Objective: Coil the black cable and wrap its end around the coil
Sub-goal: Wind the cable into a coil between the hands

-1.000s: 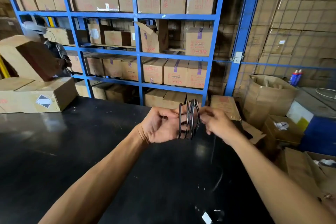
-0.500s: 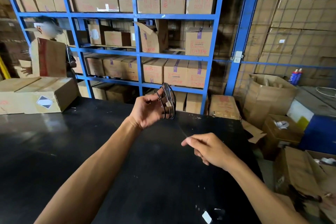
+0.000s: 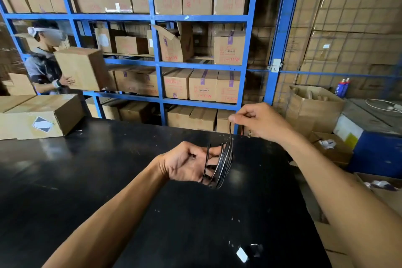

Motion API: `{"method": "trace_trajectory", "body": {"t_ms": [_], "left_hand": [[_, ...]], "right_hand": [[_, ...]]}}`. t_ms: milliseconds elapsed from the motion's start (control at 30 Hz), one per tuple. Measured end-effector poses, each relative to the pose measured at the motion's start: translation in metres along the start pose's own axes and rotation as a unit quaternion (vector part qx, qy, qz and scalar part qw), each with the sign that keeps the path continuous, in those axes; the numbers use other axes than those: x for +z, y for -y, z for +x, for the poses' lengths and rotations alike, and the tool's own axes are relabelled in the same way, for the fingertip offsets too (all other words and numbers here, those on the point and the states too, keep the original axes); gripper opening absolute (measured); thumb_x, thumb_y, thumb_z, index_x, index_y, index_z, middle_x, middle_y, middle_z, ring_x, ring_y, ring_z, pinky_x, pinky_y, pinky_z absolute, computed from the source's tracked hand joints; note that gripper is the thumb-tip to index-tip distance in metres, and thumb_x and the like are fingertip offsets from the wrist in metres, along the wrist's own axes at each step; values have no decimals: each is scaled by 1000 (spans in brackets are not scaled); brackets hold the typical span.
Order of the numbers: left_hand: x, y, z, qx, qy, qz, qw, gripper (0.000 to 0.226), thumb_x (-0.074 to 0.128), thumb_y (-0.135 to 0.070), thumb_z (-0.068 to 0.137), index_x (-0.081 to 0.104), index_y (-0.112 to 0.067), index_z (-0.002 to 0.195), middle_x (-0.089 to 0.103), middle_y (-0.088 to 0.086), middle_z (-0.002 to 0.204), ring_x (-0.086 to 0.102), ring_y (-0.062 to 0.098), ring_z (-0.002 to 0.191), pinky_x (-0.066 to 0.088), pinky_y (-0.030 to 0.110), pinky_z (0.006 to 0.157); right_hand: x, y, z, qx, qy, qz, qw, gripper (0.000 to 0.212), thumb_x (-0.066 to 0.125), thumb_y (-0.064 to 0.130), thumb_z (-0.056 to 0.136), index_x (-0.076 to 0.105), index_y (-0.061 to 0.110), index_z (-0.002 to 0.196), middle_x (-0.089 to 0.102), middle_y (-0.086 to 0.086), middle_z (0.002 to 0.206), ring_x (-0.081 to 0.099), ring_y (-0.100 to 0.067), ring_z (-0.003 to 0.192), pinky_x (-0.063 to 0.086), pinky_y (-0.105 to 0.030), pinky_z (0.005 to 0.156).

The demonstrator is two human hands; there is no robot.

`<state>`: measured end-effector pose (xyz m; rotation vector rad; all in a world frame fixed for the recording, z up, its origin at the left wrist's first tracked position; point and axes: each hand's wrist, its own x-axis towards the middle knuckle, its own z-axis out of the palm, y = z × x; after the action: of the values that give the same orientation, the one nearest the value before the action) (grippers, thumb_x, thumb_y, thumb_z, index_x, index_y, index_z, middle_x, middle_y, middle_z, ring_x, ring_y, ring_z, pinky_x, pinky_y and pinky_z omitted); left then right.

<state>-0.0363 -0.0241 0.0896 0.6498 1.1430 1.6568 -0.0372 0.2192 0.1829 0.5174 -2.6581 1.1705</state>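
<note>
Left grip [image 3: 187, 164] fingertips hidden behind the black cable [image 3: 219, 167] coil.

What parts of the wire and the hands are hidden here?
Head view only:
- Left hand fingers: partly behind the cable loops around them.
- Cable's end: covered inside the right hand pinch.
- Number of loops: strands overlap, too thin to count.
- Box labels on the shelf: too small and blurred.

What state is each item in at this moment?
Black cable: looped around the left hand's fingers, free end pulled upward.
Left hand: inside the coil, holding it above the black table.
Right hand: pinching the cable end.
Open carton: flaps raised, on the shelf.
</note>
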Motion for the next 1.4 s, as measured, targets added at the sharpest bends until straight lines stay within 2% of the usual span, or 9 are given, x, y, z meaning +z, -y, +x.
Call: {"method": "trace_trajectory", "body": {"t_ms": [133,300,467,633,767,933,1100,1300,1400], "left_hand": [[15,-13,-7,75,40,-60,995,71,37,-15,92,18,-18,161,10,17,168,13,49,141,40,53,102],[28,-36,-5,199,103,-83,971,47,33,-14,91,55,-10,132,47,20,144,37,48,130,44,59,98],[8,-46,-7,247,-53,-97,963,53,29,-21,96,31,-20,149,13,19,166,8,46,138,-7,66,115],[-16,-37,-8,236,-130,-136,953,45,35,-18,91,57,-18,130,35,16,138,11,34,117,12,53,98],[-19,-26,-4,183,-160,-91,966,51,66,-21,79,60,-22,130,50,8,130,45,30,103,29,50,97],[-13,-12,5,115,-146,-58,981,50,50,-22,89,56,-23,139,64,6,127,57,24,93,38,45,91],[-2,-10,10,90,-127,-44,987,43,45,-23,100,41,-16,143,51,16,113,28,23,78,32,40,81],[5,-9,6,67,-140,49,987,51,37,-24,102,43,-8,150,61,28,122,54,44,117,45,48,98],[10,-6,10,67,-179,39,981,50,34,-20,102,44,1,146,60,24,101,60,37,95,46,51,94]], "right_hand": [[19,-20,-2,16,-14,39,999,26,63,71,79,73,49,87,74,17,72,52,1,40,42,-20,41],[75,-50,-18,37,29,87,995,27,56,34,103,72,52,94,67,14,62,51,-1,42,47,-27,45],[107,-54,-47,27,73,144,986,20,56,42,103,75,40,106,61,11,71,53,-9,51,49,-27,50],[99,-45,-60,-15,14,28,999,19,62,36,101,77,33,113,69,10,78,62,-4,51,49,-19,47],[90,-32,-58,-57,-51,-54,996,7,74,20,93,80,24,95,66,18,75,66,11,65,49,-7,51],[79,-25,-44,-31,-45,82,995,12,76,13,91,76,25,89,78,12,76,77,-7,63,65,-26,59],[78,-26,-37,9,-75,179,981,16,79,12,89,69,21,99,79,-3,74,79,-21,62,67,-46,63],[91,-31,-40,26,-127,116,985,36,85,28,83,58,32,106,74,6,64,71,-6,51,54,-17,49],[92,-30,-38,33,-150,79,985,43,89,32,77,59,34,107,68,7,78,68,-2,67,46,-12,58]]}}
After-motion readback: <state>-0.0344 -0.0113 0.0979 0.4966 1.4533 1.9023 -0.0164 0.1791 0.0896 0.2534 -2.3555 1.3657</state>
